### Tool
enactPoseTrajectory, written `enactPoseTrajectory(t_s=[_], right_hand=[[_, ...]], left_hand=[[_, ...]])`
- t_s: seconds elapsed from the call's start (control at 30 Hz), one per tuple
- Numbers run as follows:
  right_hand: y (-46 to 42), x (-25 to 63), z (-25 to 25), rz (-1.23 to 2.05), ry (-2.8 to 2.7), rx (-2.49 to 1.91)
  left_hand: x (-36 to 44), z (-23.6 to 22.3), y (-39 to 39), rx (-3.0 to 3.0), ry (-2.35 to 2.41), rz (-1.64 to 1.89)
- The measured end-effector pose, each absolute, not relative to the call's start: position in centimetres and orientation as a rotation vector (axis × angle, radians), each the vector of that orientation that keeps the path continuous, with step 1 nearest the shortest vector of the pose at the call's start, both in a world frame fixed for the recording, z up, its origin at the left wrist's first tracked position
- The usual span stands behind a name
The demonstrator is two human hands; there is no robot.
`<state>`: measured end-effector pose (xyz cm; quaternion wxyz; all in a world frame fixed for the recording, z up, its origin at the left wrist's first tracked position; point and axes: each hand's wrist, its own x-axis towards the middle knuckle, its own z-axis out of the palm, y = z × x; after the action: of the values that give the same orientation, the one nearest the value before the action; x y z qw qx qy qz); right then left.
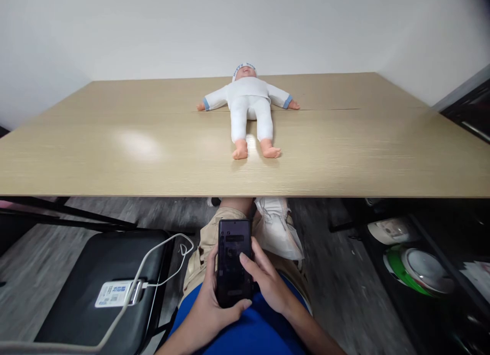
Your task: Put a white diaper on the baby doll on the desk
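Note:
A dark smartphone [234, 273] is held upright over my lap, its dim screen facing me. My left hand [220, 306] wraps round its left side and lower edge, thumb across the bottom. On the right edge, my right hand [268, 278] grips the phone with its thumb over the screen. A white diaper [277, 230] lies on my right thigh, close to the right hand. Beyond, on the table, a baby doll [250, 102] in white clothes with blue cuffs lies on its back, arms spread and feet towards me.
The wooden table [115, 161] spans the view, its front edge just beyond my knees. On the left, a black chair [76, 278] holds a power bank [133, 292] with a white cable [147, 258]. Dark shelves at right carry a green-and-white round container [409, 271].

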<state>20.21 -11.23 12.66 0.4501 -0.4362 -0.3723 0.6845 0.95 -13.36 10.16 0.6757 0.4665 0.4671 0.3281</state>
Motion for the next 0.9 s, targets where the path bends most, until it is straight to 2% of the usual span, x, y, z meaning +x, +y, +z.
enactPoseTrajectory(t_s=[0.33,0.57,0.9], right_hand=[[-11.0,19.8,11.6,1.555,-1.102,-1.113],[-10.9,21.1,11.7,1.644,-1.042,-1.116],[-10.9,19.8,11.3,1.642,-0.842,-1.179]], left_hand=[[0.5,10.6,-13.1,1.131,1.032,0.776],[1.4,12.4,-13.1,0.839,0.916,0.745],[0.6,11.0,-13.3,0.926,0.918,0.723]])
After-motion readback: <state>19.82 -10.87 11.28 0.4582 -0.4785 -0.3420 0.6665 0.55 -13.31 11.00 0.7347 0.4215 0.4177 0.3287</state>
